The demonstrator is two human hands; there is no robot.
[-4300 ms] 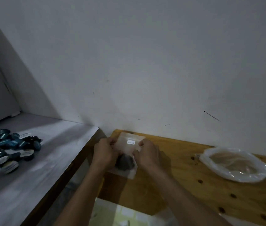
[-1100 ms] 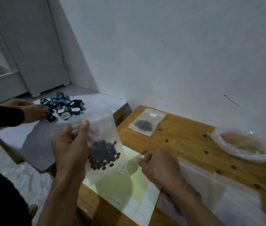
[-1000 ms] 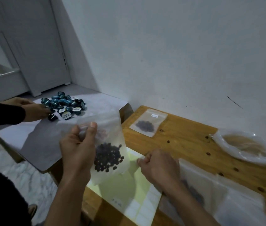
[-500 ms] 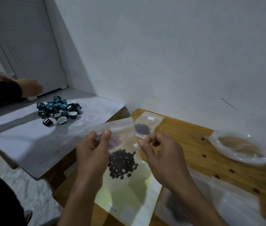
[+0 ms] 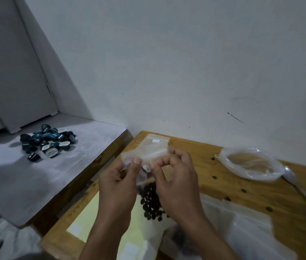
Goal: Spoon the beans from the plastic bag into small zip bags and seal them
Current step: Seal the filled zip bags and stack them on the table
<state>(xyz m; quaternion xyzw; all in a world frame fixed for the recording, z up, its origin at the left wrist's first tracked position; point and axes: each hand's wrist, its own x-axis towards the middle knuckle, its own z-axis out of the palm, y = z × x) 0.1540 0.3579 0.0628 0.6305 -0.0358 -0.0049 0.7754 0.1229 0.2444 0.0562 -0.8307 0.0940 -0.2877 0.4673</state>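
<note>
Sealing step | our left hand (image 5: 117, 186) and right hand (image 5: 176, 184) pinch the small zip bag (image 5: 146, 152) at its top | risk: a partly pressed strip would spill the beans (image 5: 151, 201) onto the table (image 5: 242, 196).

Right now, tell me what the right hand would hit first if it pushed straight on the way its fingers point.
The right hand points up-left at the small zip bag it already pinches; beyond it, probably the left hand's fingers, though depth is unclear.
</note>
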